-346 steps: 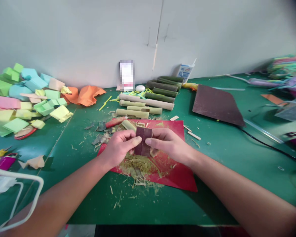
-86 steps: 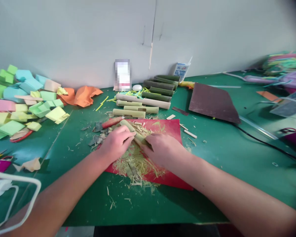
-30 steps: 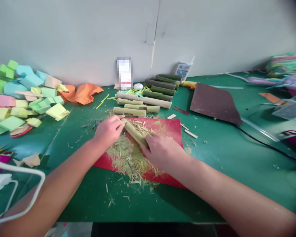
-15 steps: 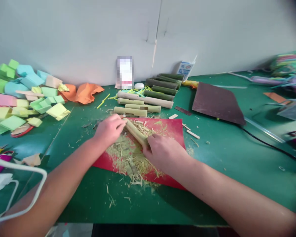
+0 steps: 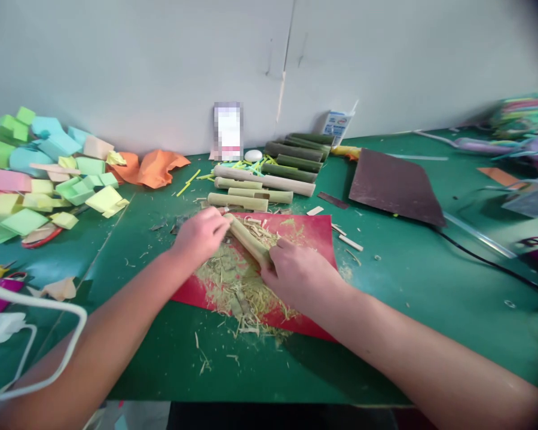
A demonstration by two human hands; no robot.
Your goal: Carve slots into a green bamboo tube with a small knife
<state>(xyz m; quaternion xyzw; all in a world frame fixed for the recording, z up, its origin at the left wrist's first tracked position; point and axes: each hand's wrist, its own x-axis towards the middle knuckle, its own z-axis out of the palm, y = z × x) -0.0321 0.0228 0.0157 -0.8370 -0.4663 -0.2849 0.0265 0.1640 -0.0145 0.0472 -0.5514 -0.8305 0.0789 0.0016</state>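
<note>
A pale, peeled length of bamboo (image 5: 250, 240) lies slantwise between my hands, above a red sheet (image 5: 316, 236) strewn with shavings and dust (image 5: 233, 280). My right hand (image 5: 298, 269) is closed around its near end. At the far end, the fingers of my left hand (image 5: 201, 233) are pinched together on the bamboo's tip. A small object shows just behind the left fingertips, too indistinct to name. Beyond the sheet lie several pale, notched bamboo pieces (image 5: 237, 202), with dark green bamboo pieces (image 5: 293, 173) behind them.
Folded coloured papers (image 5: 40, 185) and crumpled orange paper (image 5: 155, 168) are at left. A lit phone (image 5: 228, 131) leans on the wall. A dark brown board (image 5: 392, 188) with a black cable (image 5: 484, 260) stands at right. A white cable (image 5: 78, 334) crosses over my left forearm.
Almost nothing differs. Both hands keep their places on the bamboo, and the view has shifted very slightly.
</note>
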